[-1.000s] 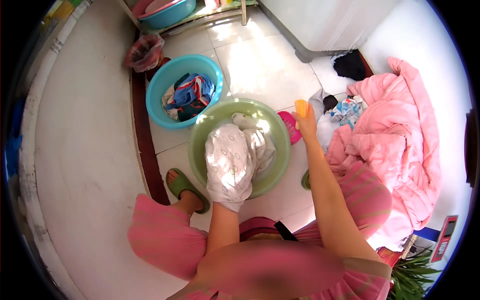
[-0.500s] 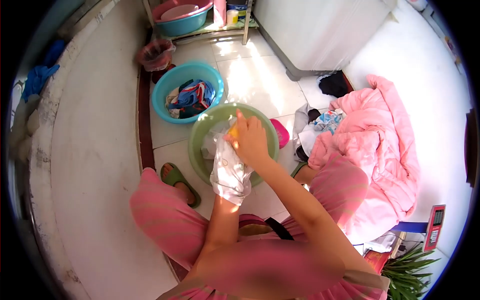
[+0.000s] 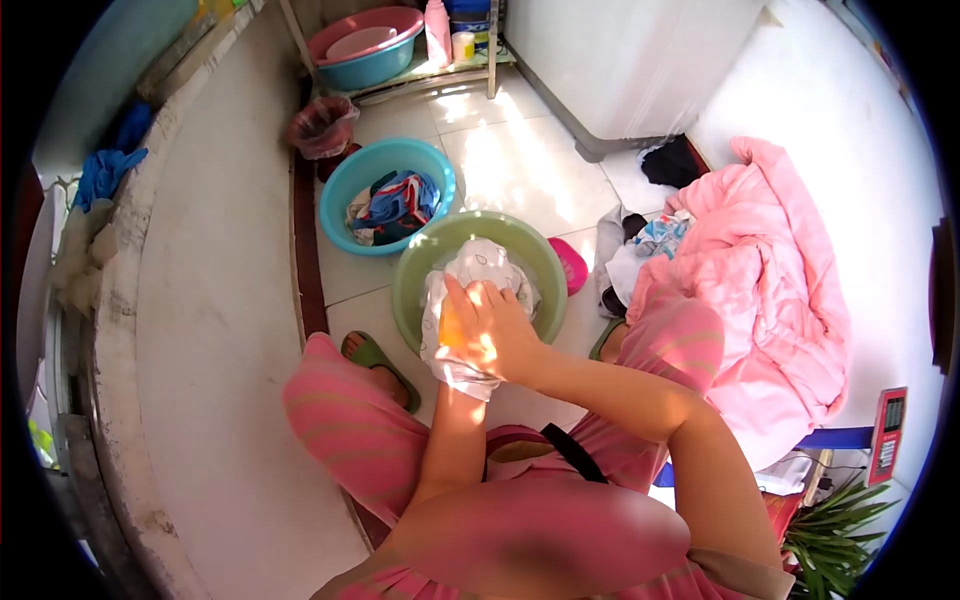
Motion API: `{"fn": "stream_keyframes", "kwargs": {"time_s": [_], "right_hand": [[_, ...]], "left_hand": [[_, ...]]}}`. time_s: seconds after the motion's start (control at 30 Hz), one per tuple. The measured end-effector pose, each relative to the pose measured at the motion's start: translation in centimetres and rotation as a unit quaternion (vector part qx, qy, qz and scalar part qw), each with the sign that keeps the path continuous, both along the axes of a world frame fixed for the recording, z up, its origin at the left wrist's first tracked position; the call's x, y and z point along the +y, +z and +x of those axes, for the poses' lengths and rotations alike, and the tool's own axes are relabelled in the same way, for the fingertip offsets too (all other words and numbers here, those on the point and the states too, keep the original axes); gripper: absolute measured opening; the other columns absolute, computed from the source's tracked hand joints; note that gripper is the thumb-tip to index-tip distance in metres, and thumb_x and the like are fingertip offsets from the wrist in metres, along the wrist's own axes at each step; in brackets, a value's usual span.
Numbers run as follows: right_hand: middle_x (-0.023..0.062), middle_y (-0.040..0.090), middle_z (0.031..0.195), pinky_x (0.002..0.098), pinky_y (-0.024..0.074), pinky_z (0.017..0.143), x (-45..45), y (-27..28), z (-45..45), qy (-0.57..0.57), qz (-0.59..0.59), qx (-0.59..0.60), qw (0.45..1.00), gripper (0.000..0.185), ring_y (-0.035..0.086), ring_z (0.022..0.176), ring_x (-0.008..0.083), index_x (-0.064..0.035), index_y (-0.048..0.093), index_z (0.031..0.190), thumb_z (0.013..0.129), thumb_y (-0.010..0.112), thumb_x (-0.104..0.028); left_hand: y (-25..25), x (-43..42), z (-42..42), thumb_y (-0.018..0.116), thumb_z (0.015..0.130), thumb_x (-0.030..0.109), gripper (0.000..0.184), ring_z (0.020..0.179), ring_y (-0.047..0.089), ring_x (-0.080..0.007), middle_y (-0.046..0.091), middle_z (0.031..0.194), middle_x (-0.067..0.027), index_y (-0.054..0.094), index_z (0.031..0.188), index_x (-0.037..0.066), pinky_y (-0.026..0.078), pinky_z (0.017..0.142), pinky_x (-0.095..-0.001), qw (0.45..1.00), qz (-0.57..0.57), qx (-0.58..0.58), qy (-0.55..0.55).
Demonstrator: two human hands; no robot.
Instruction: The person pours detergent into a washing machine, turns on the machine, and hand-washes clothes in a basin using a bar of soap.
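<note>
My right hand [image 3: 490, 325] grips a yellow-orange bar [image 3: 452, 328] and presses it on a white patterned cloth [image 3: 480, 262]. That cloth covers my left hand like a sleeve, down to the wrist, so its fingers are hidden. Both hands are over the near part of a green basin [image 3: 550, 272], where the rest of the cloth lies. Behind it to the left stands a blue basin [image 3: 335, 190] with blue, red and dark clothes [image 3: 400, 205] inside. A pink plastic item [image 3: 570, 265] touches the green basin's right side.
A pink quilt [image 3: 760, 270] lies at the right, beside small clothes [image 3: 660, 237]. A shelf [image 3: 420, 72] with basins [image 3: 370, 62] stands at the back, near a large white appliance [image 3: 630, 60]. A lined bin [image 3: 322, 125] is by the left wall. A plant [image 3: 840, 525] is lower right.
My right hand came from the right of the green basin with the yellow-orange bar to the cloth, then slid down along it toward my left wrist. The view has shifted slightly.
</note>
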State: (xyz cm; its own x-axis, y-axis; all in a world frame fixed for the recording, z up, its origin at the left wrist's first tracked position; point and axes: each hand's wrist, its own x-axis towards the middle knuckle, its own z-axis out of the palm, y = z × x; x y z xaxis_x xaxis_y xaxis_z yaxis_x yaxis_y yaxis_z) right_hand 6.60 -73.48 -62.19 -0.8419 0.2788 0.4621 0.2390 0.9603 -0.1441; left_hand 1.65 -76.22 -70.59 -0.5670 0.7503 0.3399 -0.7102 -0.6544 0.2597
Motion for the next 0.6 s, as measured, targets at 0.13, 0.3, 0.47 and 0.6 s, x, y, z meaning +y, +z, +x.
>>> {"fn": "stream_keyframes", "kwargs": {"time_s": [0.13,0.3,0.47,0.6], "right_hand": [[0.0124,0.049,0.099,0.0388,0.0428,0.077,7.0,-0.5,-0.3,-0.229,-0.095,0.015,0.969,0.086,0.050,0.093,0.0279,0.0076,0.042,0.131,0.075,0.067,-0.053],[0.0141,0.051,0.094,0.0389,0.0444,0.076,-0.6,2.5,1.4,-0.003,-0.057,-0.019,0.998,0.083,0.053,0.089,0.0290,0.0082,0.043,0.129,0.077,0.065,-0.053],[0.0171,0.053,0.102,0.0368,0.0456,0.079,8.4,-5.3,1.1,-0.217,-0.253,0.086,0.939,0.084,0.055,0.093,0.0309,0.0063,0.046,0.127,0.077,0.065,-0.058],[0.0155,0.056,0.109,0.0348,0.0460,0.081,8.6,-0.7,3.9,-0.168,-0.804,0.121,0.558,0.074,0.056,0.097,0.0249,0.0039,0.051,0.121,0.081,0.066,-0.056]], "left_hand": [[4.2,-0.6,-0.8,0.032,0.101,0.032,0.042,0.120,0.042,-0.0232,0.045,0.125,-0.0100,0.038,0.134,0.007,0.033,0.104,-0.0379,0.967,-0.130,0.194,-0.096],[2.7,1.6,3.1,0.063,0.071,0.065,0.106,0.099,0.039,-0.0219,0.042,0.108,-0.0064,0.018,0.148,0.008,0.034,0.090,-0.0372,0.988,0.059,-0.082,0.118],[11.8,-1.7,-0.4,0.054,0.087,0.038,0.051,0.090,0.052,-0.0192,0.055,0.100,-0.0047,0.043,0.127,0.008,0.044,0.079,-0.0314,0.944,-0.309,0.021,-0.111],[4.5,-2.3,-2.9,0.051,0.090,0.034,0.049,0.096,0.059,-0.0322,0.060,0.116,-0.0118,0.045,0.133,0.011,0.040,0.097,-0.0499,0.910,-0.368,0.192,-0.012]]}}
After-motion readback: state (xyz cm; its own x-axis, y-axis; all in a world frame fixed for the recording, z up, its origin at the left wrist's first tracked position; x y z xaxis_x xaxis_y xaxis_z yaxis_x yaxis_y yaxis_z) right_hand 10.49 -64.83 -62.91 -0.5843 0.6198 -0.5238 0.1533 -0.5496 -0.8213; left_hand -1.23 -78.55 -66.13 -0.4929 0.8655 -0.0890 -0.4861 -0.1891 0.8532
